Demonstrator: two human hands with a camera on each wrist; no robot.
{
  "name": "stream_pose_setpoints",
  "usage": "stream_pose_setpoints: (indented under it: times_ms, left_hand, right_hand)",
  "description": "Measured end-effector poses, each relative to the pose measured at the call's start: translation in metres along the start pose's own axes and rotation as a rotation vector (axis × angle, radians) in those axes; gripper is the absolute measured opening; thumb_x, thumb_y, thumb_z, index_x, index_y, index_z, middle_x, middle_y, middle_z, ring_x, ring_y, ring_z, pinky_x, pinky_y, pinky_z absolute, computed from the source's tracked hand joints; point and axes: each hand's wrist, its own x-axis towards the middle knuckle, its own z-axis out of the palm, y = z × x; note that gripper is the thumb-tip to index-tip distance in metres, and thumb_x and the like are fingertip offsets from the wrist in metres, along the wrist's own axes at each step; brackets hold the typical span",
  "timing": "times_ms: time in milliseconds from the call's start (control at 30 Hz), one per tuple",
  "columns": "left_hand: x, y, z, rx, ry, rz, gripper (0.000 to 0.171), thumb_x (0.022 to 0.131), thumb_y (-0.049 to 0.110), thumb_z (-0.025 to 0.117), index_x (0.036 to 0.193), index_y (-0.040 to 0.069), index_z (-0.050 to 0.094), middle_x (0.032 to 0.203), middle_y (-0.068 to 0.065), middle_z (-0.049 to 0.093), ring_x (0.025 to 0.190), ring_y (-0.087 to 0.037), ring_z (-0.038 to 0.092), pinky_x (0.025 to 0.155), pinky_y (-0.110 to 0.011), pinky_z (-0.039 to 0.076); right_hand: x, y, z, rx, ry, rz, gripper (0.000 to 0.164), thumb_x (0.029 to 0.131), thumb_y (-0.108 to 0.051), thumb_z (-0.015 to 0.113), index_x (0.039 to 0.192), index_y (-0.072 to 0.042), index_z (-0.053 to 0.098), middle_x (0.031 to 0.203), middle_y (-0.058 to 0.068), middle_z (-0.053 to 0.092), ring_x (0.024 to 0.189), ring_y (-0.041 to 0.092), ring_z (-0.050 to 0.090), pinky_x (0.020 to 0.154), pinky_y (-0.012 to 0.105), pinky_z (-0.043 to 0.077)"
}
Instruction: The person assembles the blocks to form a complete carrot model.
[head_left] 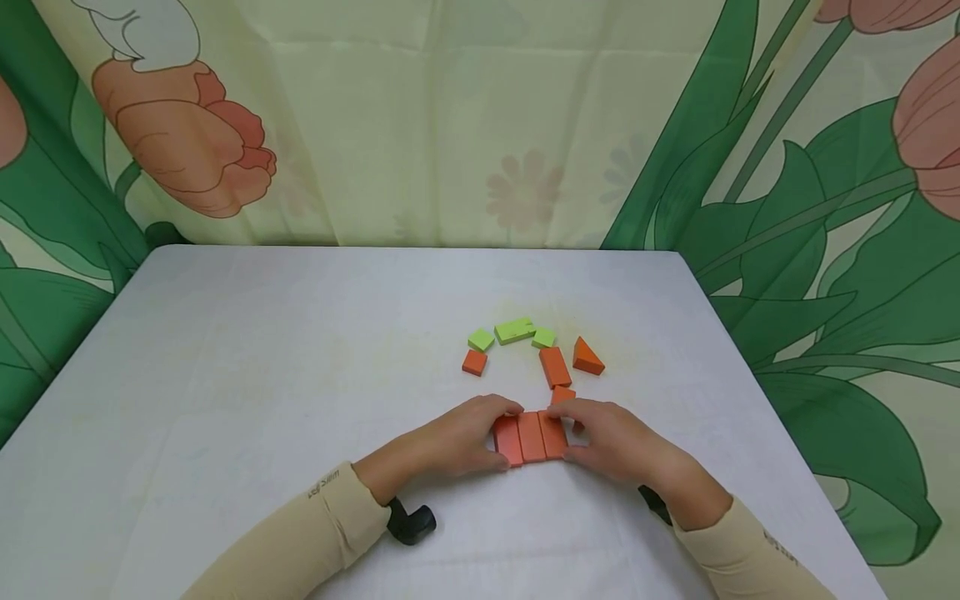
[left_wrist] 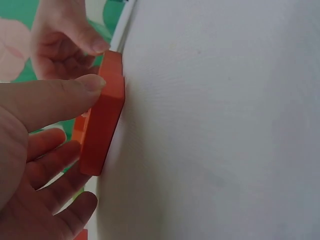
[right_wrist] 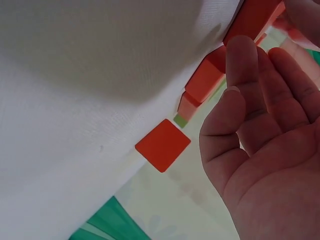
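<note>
Three orange rectangular blocks [head_left: 532, 437] lie side by side in a row on the white table. My left hand [head_left: 468, 433] grips the row's left end, thumb at the near corner and a finger at the far corner. In the left wrist view its thumb presses on an orange block [left_wrist: 103, 130], with the other fingers spread below it. My right hand [head_left: 626, 437] holds the row's right end between thumb and fingers. A small orange block [head_left: 563, 395] sits just beyond this row, partly hidden by the right hand, and touches a longer orange block [head_left: 555, 367].
Farther back, a long green block [head_left: 514, 331] lies between two small green blocks, forming an arc. A small orange block [head_left: 475, 362] stands at the arc's left, an orange triangular block [head_left: 587, 357] at its right. A patterned cloth [head_left: 420, 125] hangs behind the white table [head_left: 262, 367].
</note>
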Motion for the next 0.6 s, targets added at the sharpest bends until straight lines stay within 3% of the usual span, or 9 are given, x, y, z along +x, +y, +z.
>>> stream_pose_setpoints:
  times_ms: [600]
  left_hand:
    - [0.0055,0.0066,0.0023,0.001,-0.012,0.024,0.063,0.085,0.022,0.083,0.140,0.009,0.054,0.135,0.001,0.057,0.127,-0.015,0.049,0.107,-0.031,0.039]
  right_hand:
    - [-0.0067,0.0015,-0.0003,0.056,0.000,0.030,0.052,0.084,-0.019,0.082,0.132,-0.011,0.062,0.109,-0.008,0.060,0.091,0.013,0.054,0.078,0.032,0.049]
